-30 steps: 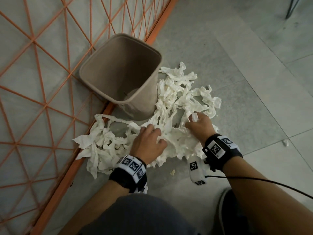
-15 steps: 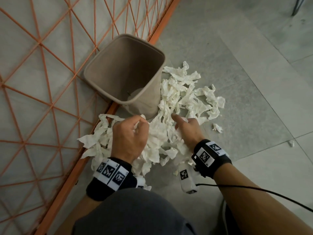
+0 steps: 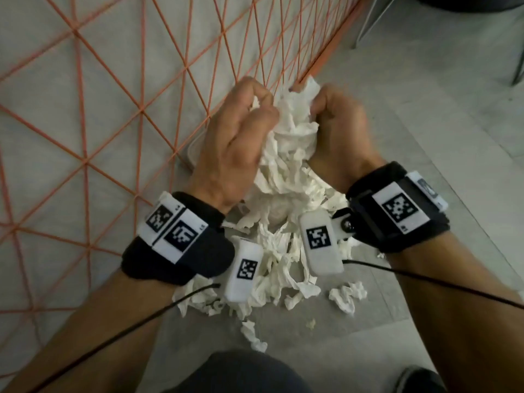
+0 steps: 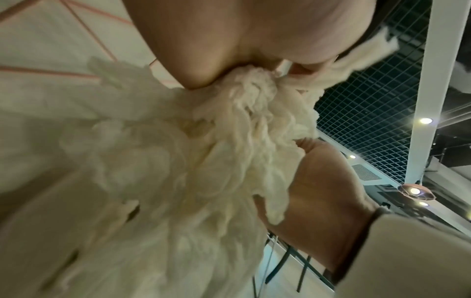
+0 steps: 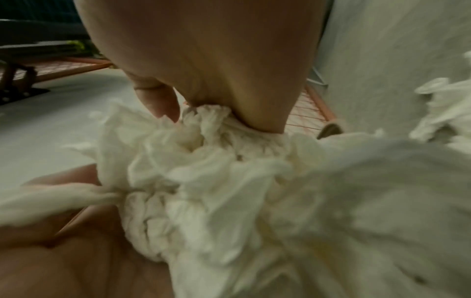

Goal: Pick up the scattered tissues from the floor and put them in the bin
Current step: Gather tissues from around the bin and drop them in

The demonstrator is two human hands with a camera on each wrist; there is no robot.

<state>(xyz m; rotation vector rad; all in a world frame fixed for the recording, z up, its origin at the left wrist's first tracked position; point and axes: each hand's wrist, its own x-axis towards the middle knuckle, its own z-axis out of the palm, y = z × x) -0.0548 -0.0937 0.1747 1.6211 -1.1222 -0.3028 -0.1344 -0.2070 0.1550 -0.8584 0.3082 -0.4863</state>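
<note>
A big bunch of crumpled white tissues [image 3: 286, 143] hangs in the air, squeezed between both hands. My left hand [image 3: 241, 129] grips its left side and my right hand [image 3: 337, 123] grips its right side, fingers curled into the paper. Both wrist views are filled with the same wad of tissues [image 4: 229, 151] [image 5: 229, 181]. More tissue scraps [image 3: 278, 276] lie on the grey floor under my wrists. Of the beige bin, only a sliver of rim [image 3: 192, 150] shows behind my left hand.
An orange wire-grid fence [image 3: 113, 95] runs along the left and up to the top middle. Grey floor tiles [image 3: 425, 123] spread to the right. Dark chair legs [image 3: 365, 26] stand at the top right. My knee [image 3: 235, 373] is at the bottom edge.
Both hands have closed on a bunch of tissues and lifted it off the floor toward the bin. The bin is now mostly hidden behind my hands.
</note>
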